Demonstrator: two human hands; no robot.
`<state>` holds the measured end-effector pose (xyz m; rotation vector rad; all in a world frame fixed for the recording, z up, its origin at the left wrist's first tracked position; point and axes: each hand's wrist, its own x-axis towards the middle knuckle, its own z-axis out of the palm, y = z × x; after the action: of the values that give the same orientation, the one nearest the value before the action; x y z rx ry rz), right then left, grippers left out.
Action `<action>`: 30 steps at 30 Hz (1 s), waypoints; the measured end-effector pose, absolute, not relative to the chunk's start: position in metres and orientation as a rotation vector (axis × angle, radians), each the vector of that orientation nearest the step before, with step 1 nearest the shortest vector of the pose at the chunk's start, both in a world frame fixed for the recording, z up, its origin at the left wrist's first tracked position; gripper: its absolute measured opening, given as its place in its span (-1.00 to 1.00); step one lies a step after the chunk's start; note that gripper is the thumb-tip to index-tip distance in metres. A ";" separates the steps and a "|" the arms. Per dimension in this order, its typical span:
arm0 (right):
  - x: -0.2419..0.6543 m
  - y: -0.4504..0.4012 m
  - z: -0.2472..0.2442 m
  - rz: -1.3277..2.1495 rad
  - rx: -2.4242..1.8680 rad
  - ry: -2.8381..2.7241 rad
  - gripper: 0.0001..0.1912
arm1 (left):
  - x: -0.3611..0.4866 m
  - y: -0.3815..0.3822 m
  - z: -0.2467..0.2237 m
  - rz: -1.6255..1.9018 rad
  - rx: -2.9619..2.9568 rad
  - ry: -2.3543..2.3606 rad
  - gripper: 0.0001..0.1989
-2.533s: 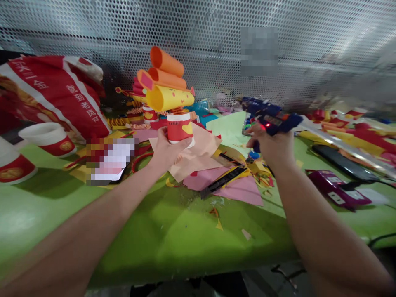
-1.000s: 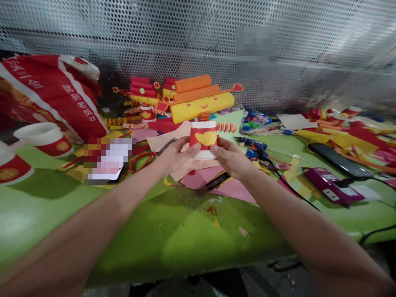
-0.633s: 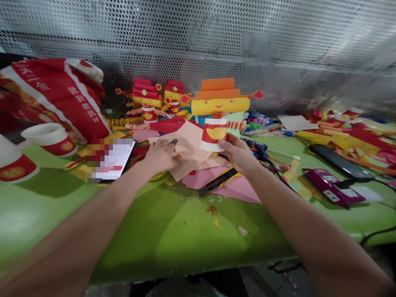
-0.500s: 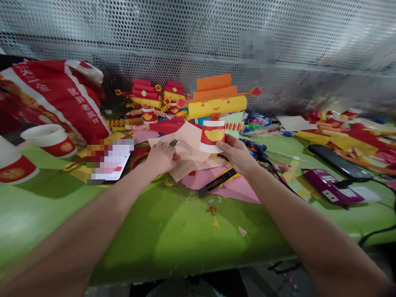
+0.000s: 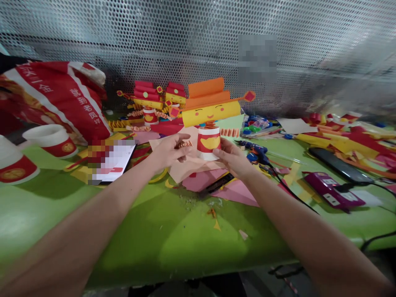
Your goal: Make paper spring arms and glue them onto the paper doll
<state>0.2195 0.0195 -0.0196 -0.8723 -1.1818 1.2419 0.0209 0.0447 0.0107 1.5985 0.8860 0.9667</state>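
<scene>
My right hand [image 5: 235,156] is closed around the lower right side of a paper cup figure [image 5: 209,142]. Its body is a red and white cup with a yellow ingot shape, topped by a yellow smiling paper roll [image 5: 213,113] and an orange layered hat [image 5: 206,93]. A pleated paper strip [image 5: 230,132] sticks out from the cup's right side. To the left of the cup, my left hand [image 5: 170,152] pinches another small pleated paper strip [image 5: 186,144], its end close to the cup but seemingly apart from it. Loose peach paper [image 5: 182,167] lies underneath.
Two similar figures with red hats [image 5: 145,93] stand behind. At left are white-and-red paper cups [image 5: 51,140], a phone [image 5: 116,163] and a red bag [image 5: 68,99]. A glue gun [image 5: 256,150], a purple power strip [image 5: 334,190] and a dark phone [image 5: 338,165] lie right.
My left hand has risen off the peach paper and moved right toward the cup, with the pleated strip in its fingers. The figure has shifted slightly left and tilted.
</scene>
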 end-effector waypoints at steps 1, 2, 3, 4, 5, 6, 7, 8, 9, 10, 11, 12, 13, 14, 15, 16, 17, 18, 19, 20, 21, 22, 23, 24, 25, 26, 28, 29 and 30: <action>0.219 0.020 -0.020 1.242 -0.874 -1.176 -0.49 | 0.022 0.044 0.011 0.996 1.558 0.892 -0.70; 0.218 0.020 -0.021 1.240 -0.878 -1.173 -0.49 | 0.023 0.044 0.010 1.025 1.521 0.896 -0.72; 0.217 0.020 -0.021 1.236 -0.881 -1.174 -0.49 | 0.023 0.045 0.010 1.051 1.489 0.897 -0.74; 0.217 0.020 -0.022 1.231 -0.884 -1.177 -0.50 | 0.024 0.046 0.009 1.071 1.462 0.893 -0.75; 0.217 0.020 -0.023 1.227 -0.886 -1.182 -0.51 | 0.024 0.046 0.009 1.083 1.443 0.885 -0.75; 0.217 0.020 -0.023 1.225 -0.887 -1.187 -0.52 | 0.024 0.047 0.009 1.089 1.431 0.878 -0.76; 0.217 0.020 -0.024 1.227 -0.884 -1.190 -0.52 | 0.024 0.047 0.009 1.093 1.424 0.870 -0.76; 0.216 0.020 -0.024 1.231 -0.880 -1.190 -0.52 | 0.024 0.047 0.009 1.095 1.420 0.863 -0.76; 0.216 0.020 -0.025 1.239 -0.875 -1.187 -0.51 | 0.024 0.047 0.008 1.099 1.418 0.857 -0.76; 0.216 0.019 -0.025 1.247 -0.871 -1.183 -0.49 | 0.025 0.046 0.008 1.105 1.419 0.853 -0.76; 0.215 0.019 -0.025 1.253 -0.867 -1.180 -0.48 | 0.025 0.046 0.008 1.113 1.419 0.851 -0.77; 0.214 0.019 -0.025 1.255 -0.865 -1.179 -0.48 | 0.025 0.046 0.009 1.123 1.420 0.851 -0.77; 0.214 0.018 -0.025 1.256 -0.864 -1.181 -0.47 | 0.025 0.045 0.009 1.129 1.421 0.854 -0.78; 0.213 0.018 -0.025 1.255 -0.862 -1.185 -0.48 | 0.025 0.045 0.009 1.132 1.424 0.858 -0.78; 0.213 0.018 -0.025 1.253 -0.859 -1.189 -0.48 | 0.025 0.044 0.009 1.133 1.426 0.861 -0.78; 0.213 0.019 -0.025 1.251 -0.856 -1.194 -0.49 | 0.025 0.044 0.009 1.131 1.431 0.862 -0.79; 0.212 0.019 -0.025 1.248 -0.853 -1.198 -0.49 | 0.025 0.044 0.009 1.127 1.441 0.861 -0.79; 0.212 0.019 -0.025 1.244 -0.850 -1.201 -0.49 | 0.025 0.043 0.009 1.127 1.455 0.856 -0.80; 0.213 0.019 -0.026 1.238 -0.848 -1.206 -0.50 | 0.026 0.043 0.009 1.131 1.469 0.849 -0.82; 0.213 0.020 -0.026 1.233 -0.846 -1.215 -0.50 | 0.026 0.043 0.008 1.138 1.480 0.839 -0.83; 0.213 0.020 -0.027 1.228 -0.844 -1.227 -0.50 | 0.027 0.043 0.008 1.150 1.486 0.828 -0.83; 0.213 0.020 -0.028 1.225 -0.840 -1.243 -0.50 | 0.027 0.043 0.007 1.159 1.485 0.817 -0.83; 0.213 0.020 -0.029 1.222 -0.836 -1.261 -0.51 | 0.028 0.043 0.007 1.168 1.479 0.808 -0.82; 0.213 0.020 -0.029 1.219 -0.833 -1.277 -0.51 | 0.028 0.043 0.007 1.174 1.470 0.802 -0.81; 0.213 0.020 -0.030 1.216 -0.830 -1.289 -0.52 | 0.028 0.044 0.007 1.174 1.462 0.799 -0.80; 0.213 0.020 -0.030 1.212 -0.826 -1.293 -0.51 | 0.028 0.043 0.007 1.171 1.457 0.802 -0.79; 0.213 0.020 -0.030 1.210 -0.818 -1.291 -0.49 | 0.027 0.043 0.008 1.160 1.453 0.817 -0.79; 0.212 0.020 -0.030 1.213 -0.814 -1.289 -0.49 | 0.027 0.043 0.009 1.158 1.451 0.825 -0.80; 0.212 0.020 -0.029 1.217 -0.812 -1.288 -0.49 | 0.027 0.042 0.010 1.157 1.450 0.831 -0.80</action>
<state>0.2122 0.0204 -0.0293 -0.8118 -1.2878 1.2166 0.0274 0.0423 0.0096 1.4501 0.8311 1.1573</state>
